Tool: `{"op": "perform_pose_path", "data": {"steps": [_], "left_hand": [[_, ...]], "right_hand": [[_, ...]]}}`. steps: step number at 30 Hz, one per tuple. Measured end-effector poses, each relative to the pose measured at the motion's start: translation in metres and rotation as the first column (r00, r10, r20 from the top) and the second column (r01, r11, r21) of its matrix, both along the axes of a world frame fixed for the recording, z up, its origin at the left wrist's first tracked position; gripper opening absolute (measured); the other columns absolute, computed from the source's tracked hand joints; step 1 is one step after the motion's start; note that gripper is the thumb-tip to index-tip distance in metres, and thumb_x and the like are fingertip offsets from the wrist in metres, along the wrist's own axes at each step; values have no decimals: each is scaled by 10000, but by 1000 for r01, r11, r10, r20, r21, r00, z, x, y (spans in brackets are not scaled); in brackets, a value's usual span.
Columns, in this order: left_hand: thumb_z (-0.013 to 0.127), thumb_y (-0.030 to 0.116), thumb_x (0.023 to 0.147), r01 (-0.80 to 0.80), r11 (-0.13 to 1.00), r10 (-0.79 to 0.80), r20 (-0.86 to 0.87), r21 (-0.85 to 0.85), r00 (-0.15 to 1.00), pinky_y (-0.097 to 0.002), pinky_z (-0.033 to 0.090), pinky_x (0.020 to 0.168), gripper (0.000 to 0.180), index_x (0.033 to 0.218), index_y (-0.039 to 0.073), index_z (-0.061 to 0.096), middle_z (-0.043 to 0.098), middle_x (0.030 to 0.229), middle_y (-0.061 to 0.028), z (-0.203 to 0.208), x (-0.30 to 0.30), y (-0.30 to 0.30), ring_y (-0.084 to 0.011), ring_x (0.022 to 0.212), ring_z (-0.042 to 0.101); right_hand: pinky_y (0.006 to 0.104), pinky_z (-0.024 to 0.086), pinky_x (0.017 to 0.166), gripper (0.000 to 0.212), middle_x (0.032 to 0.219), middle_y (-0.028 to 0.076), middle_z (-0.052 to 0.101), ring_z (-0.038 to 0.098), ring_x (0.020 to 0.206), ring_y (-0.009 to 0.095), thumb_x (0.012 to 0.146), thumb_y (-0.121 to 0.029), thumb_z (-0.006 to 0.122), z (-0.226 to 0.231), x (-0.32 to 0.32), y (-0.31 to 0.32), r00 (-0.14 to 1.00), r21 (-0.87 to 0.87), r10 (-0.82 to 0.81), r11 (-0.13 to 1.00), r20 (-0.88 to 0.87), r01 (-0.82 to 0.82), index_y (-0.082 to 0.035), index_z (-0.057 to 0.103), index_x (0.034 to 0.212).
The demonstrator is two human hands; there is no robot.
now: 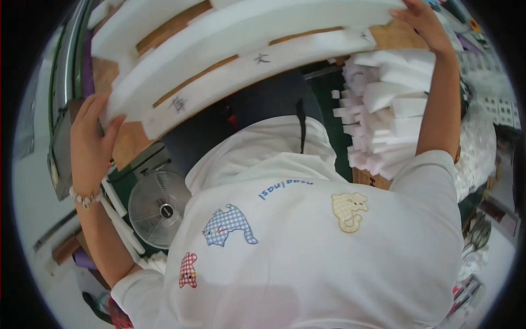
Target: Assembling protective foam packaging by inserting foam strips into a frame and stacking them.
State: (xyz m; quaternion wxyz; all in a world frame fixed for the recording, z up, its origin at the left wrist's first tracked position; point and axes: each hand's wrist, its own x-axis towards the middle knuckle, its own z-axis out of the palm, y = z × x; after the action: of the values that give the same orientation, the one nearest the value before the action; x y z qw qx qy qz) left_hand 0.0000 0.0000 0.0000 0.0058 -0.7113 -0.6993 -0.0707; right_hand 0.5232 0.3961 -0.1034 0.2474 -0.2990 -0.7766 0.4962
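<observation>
Head view — long foam board [246,44]
Your left grip [91,131] and right grip [426,26] each clasp an end — likely balancing its length.

Board [399,37] lies between hands [90,131] [428,27], fan [159,208] left, foam [383,104] right.

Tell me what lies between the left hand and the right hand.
In the head view, white foam strips on a brown board span the stretch between the left hand and the right hand.
</observation>
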Motion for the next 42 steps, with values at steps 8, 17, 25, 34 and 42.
{"op": "perform_pose_path", "data": {"steps": [8,17,25,34,42], "left_hand": [[697,56,772,-113,994,112,101,-4,988,-337,480,814,373,1123,-27,599,611,1135,-112,-28,32,11,-280,922,590],[681,44,772,-72,997,71,-43,-18,997,-346,471,798,359,1112,-29,591,603,1089,-116,-29,37,16,-289,879,577],[667,38,772,-99,993,99,-7,-67,995,-347,462,794,347,1102,-19,581,593,1082,-114,-27,37,17,-294,887,575],[676,29,751,-45,998,51,110,-53,993,-320,455,780,341,1079,-17,594,612,1027,-108,-24,35,16,-258,841,567],[680,42,754,-101,995,101,221,-12,970,-290,451,753,343,1083,-14,604,631,994,-99,-31,26,6,-215,815,563]], "right_hand": [[223,512,753,316,980,56,647,614,841,138,829,69,589,20,4,2,997,-184,77,980,11,-73,-3,613,1136],[192,485,689,280,909,21,640,560,721,81,810,54,625,53,-33,-53,921,-197,203,940,-333,-278,10,630,1086],[210,465,688,284,877,8,645,550,733,89,799,41,638,73,-32,-65,971,10,-35,999,237,33,-10,640,1078],[346,425,908,509,1108,112,632,558,960,258,687,-179,786,42,-43,-44,543,391,-338,920,769,18,-13,620,1138],[360,449,890,636,1020,93,662,637,903,204,635,-393,812,54,-231,-197,913,573,270,713,306,-403,-113,590,1162]]}}
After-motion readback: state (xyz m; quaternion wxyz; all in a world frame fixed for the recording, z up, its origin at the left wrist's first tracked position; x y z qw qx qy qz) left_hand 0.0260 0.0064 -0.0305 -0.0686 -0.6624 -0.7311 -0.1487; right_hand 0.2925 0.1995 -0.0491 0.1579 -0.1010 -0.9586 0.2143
